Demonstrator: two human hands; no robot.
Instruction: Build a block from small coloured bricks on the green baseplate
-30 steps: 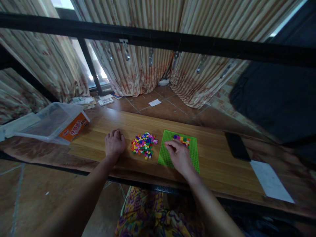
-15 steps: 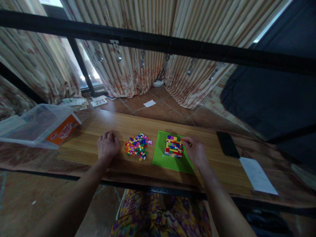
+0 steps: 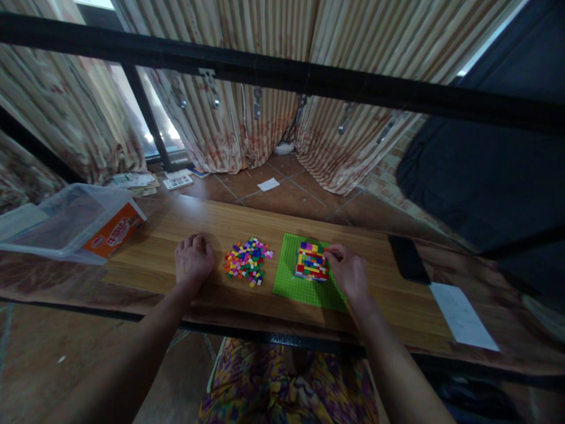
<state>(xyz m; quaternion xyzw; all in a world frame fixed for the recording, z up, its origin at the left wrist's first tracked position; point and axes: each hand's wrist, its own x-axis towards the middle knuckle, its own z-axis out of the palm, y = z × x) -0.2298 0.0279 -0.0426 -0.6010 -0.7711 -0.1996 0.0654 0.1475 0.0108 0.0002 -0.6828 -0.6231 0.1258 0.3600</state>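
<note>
The right hand [image 3: 348,271] is bunched beside a multicoloured plastic-brick block [image 3: 312,261], anything pinched unclear; the left hand [image 3: 193,259] is curled shut near loose multicoloured bricks [image 3: 248,260]. On a green studded baseplate [image 3: 288,290] the block is squared, long axis indistinct.

The dim scene is lit through a window [image 3: 173,136] at left, and pale glare is cast on the surface [image 3: 220,221]. Small details are softened by blur

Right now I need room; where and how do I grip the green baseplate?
Probably pinch the green baseplate at its near-left corner, from the near side: it's thin, flat and bare there, with the brick block further in and the right hand over the right edge.
</note>
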